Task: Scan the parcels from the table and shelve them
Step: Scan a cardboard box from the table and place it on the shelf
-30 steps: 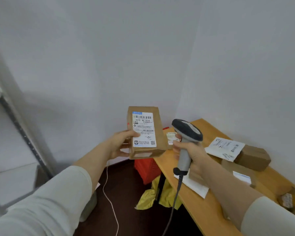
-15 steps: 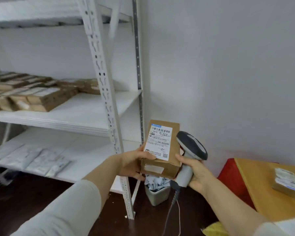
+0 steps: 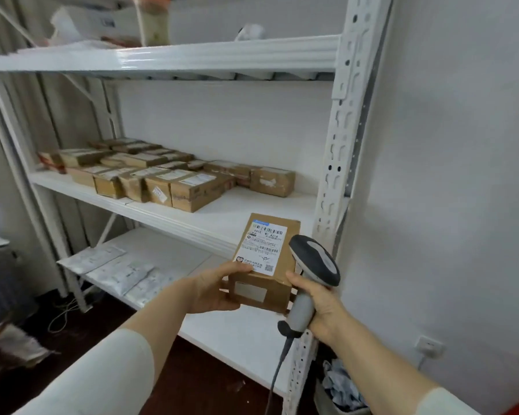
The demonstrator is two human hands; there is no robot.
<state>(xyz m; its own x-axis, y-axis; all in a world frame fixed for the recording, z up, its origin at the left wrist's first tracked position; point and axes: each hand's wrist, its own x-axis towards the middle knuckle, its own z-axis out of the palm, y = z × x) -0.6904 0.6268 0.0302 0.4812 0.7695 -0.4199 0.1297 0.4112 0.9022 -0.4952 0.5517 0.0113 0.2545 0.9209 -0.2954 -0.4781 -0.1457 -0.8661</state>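
A brown cardboard parcel [image 3: 277, 283] with a white shipping label on top is held in front of the white shelf unit [image 3: 192, 223]. My left hand [image 3: 215, 290] grips its left and near side. My right hand [image 3: 321, 304] grips the handle of a grey barcode scanner [image 3: 313, 265] just right of the parcel, with the thumb touching the parcel's right edge. The scanner's cable hangs down from the handle. The middle shelf holds several brown parcels [image 3: 168, 175] in rows on its left and middle.
The lower shelf carries flat white mailer bags [image 3: 114, 269] on its left. The shelf's perforated right post [image 3: 339, 163] stands beside a white wall. A bin with crumpled paper [image 3: 340, 390] sits on the dark floor below. The top shelf holds blurred items.
The view has swung left from the wooden table to the shelf unit. Both hands keep the same hold on the parcel and scanner, now in front of the shelves.
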